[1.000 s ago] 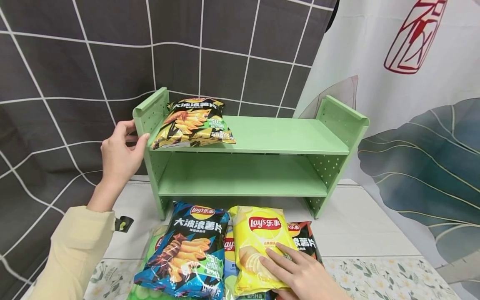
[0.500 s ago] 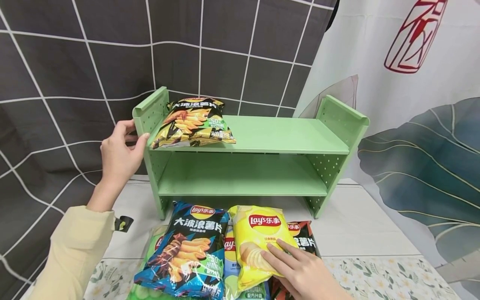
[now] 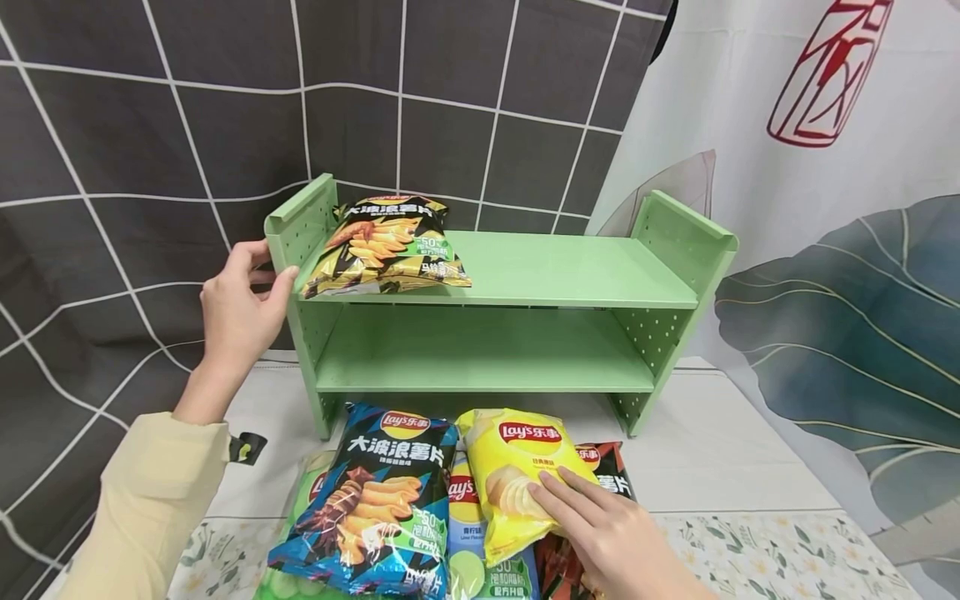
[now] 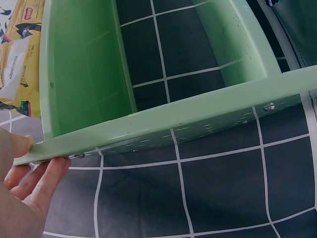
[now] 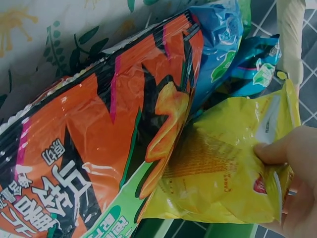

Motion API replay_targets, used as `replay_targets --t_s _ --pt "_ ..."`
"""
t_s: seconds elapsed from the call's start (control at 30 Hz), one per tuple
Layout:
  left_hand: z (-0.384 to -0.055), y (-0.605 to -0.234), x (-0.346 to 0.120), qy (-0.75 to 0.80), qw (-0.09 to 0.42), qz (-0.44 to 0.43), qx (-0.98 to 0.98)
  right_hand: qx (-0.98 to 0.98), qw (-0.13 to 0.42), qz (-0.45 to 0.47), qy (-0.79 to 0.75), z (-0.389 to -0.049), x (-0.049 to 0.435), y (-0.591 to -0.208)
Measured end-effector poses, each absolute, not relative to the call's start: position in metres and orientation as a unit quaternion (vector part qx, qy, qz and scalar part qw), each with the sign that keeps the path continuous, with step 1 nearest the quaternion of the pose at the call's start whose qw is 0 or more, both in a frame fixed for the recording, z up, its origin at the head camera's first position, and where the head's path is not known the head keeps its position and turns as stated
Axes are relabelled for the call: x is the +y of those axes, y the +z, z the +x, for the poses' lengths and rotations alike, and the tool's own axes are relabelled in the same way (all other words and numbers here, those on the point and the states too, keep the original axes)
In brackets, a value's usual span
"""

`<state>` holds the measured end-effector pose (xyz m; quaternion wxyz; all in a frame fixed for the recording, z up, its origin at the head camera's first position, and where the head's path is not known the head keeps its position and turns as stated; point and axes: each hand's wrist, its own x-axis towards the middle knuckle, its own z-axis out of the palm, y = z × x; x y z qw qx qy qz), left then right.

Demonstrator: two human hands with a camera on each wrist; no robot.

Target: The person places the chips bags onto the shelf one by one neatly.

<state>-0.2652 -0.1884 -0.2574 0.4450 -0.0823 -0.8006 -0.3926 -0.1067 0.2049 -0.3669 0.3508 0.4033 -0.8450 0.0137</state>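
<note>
My right hand (image 3: 611,533) grips a yellow Lay's chip bag (image 3: 517,454), its fingers spread over the printed front. In the right wrist view the thumb presses on the back of that bag, whose lower end tips up off the pile. My left hand (image 3: 243,308) holds the left side panel of a green two-tier shelf (image 3: 487,350); the left wrist view shows the thumb inside the panel and fingers (image 4: 47,181) outside. A black-and-gold chip bag (image 3: 386,242) lies on the top tier, right beside that hand.
Before the shelf lie a blue-and-black chip bag (image 3: 375,500) over a green one (image 3: 300,492), a light-blue lime bag (image 3: 467,533) and a red-and-black bag (image 3: 607,471). A dark grid curtain (image 3: 465,100) hangs behind. White and floral covering (image 3: 757,542) spreads to the right.
My right hand has raised the lower end of the yellow chip bag and tilted it, uncovering more of the bags beneath. The left hand and the shelf look unmoved.
</note>
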Motion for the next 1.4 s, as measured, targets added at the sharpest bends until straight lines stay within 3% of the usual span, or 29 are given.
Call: replay_targets --t_s 0.33,0.6,1.4 --pt "-0.266 -0.259 -0.189 -0.394 0.445 -0.081 -0.8 -0.864 0.349 0.362 0.035 -0.108 0.205 -0.362" --pt "-0.266 -0.259 -0.189 -0.393 0.445 -0.081 -0.801 -0.84 0.398 0.366 0.043 -0.114 0.207 -0.361" --pt "-0.266 -0.258 -0.189 -0.394 0.448 -0.082 -0.798 -0.838 0.414 0.352 0.05 -0.104 0.217 -0.351"
